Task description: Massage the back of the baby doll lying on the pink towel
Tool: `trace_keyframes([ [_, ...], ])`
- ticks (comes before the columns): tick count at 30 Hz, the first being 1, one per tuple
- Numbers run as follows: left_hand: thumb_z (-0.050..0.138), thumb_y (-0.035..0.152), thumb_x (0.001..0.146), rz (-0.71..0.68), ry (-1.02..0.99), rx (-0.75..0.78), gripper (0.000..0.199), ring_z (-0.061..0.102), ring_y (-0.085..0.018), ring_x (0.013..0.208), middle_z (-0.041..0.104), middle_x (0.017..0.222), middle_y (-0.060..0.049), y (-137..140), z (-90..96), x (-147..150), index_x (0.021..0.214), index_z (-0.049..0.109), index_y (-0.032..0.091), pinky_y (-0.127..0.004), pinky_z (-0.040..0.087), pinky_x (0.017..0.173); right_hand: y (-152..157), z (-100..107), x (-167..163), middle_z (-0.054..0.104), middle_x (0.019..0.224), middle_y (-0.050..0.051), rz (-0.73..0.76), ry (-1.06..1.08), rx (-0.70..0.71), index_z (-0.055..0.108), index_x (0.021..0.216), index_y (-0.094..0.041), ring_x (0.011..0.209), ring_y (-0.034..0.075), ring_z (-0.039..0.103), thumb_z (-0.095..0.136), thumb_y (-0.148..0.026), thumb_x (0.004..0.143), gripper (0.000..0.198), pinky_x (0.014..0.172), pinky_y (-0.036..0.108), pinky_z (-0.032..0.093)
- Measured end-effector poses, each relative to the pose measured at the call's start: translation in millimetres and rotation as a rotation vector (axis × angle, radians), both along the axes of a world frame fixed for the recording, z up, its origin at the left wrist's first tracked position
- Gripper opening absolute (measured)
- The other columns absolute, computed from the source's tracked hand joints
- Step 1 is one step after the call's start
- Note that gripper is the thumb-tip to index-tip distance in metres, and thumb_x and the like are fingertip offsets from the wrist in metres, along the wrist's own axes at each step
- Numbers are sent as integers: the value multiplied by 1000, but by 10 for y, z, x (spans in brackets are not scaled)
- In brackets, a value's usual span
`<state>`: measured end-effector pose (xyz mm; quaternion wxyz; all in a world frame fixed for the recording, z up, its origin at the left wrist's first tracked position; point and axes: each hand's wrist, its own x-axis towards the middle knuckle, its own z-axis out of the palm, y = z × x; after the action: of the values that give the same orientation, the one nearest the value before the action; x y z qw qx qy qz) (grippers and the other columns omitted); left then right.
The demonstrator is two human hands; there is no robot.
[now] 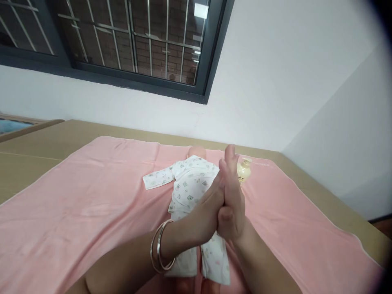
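My left hand (pixel 206 212) and my right hand (pixel 234 196) are pressed palm to palm, fingers stretched upward. Nothing shows between them, though the inner palms are hidden. Two bangles (pixel 159 247) circle my left wrist. Beneath and beyond my hands lies a baby doll (pixel 191 185) in a white printed top and trousers, its bald head at the far end. One sleeve stretches out to the left; my hands and left forearm cover part of its right side and middle. Just right of my right fingers stands a small cream vase-shaped jar (pixel 244 169) with dark markings.
A pink blanket (pixel 101 196) with soft folds lies under the doll and the jar, over a tan surface (pixel 36 163). Behind rises a white wall (pixel 260 73) with a dark-framed, barred window (pixel 134 41). At the far left is a wooden edge (pixel 33 128) with something blue beyond.
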<state>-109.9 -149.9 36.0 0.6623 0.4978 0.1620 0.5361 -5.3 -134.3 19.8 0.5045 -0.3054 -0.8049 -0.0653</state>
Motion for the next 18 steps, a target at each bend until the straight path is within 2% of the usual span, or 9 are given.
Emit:
trace_keyframes([
  [2,49,37,91,70,182,143,47,29,-29,144,52,143,-4,237,-42,47,137,50,23,-43,26,120,294,-123,56,13,160,3,-20,44,60,10,154,-31,147,32,12,9,-61,97,65,115,61,16],
  [3,49,36,91,154,227,168,44,34,-28,142,54,141,-5,398,-99,59,132,54,22,-42,28,119,449,-205,74,17,159,4,-61,87,33,16,154,-29,147,29,15,10,-58,98,64,116,57,19],
  [6,48,28,90,523,416,135,37,46,-25,133,56,138,-11,975,-397,41,123,59,16,-40,32,115,877,-486,72,36,151,12,-181,209,-294,31,149,-16,141,23,32,19,-42,101,56,115,44,29],
  [8,43,28,91,691,513,62,32,54,-25,124,61,129,-14,1339,-633,-2,112,63,13,-39,38,110,1103,-659,43,45,145,13,-136,53,-484,39,145,-14,136,22,40,29,-34,100,51,114,40,30],
  [11,39,32,93,769,571,102,31,62,-23,105,69,109,-12,1696,-923,-69,96,65,16,-37,46,98,1346,-842,30,44,147,8,-31,-243,-519,45,143,-19,140,22,33,38,-23,96,48,118,42,21],
  [13,36,35,94,777,634,161,32,63,-21,95,70,98,-9,1787,-1060,-96,90,64,18,-36,48,92,1443,-915,61,42,149,4,-42,-312,-510,49,141,-23,143,21,28,38,-22,96,46,119,44,16],
  [16,35,39,96,793,692,267,35,63,-22,96,69,99,-9,1780,-1215,-112,92,63,19,-37,47,93,1462,-978,103,37,152,5,-172,-300,-565,49,141,-24,144,22,27,34,-30,100,44,118,45,17],
  [18,36,40,95,827,680,299,34,61,-23,106,68,109,-10,1742,-1294,-119,100,64,20,-38,44,99,1381,-1001,72,34,152,12,-343,-285,-622,43,145,-15,143,27,28,34,-38,100,51,116,47,23],
])
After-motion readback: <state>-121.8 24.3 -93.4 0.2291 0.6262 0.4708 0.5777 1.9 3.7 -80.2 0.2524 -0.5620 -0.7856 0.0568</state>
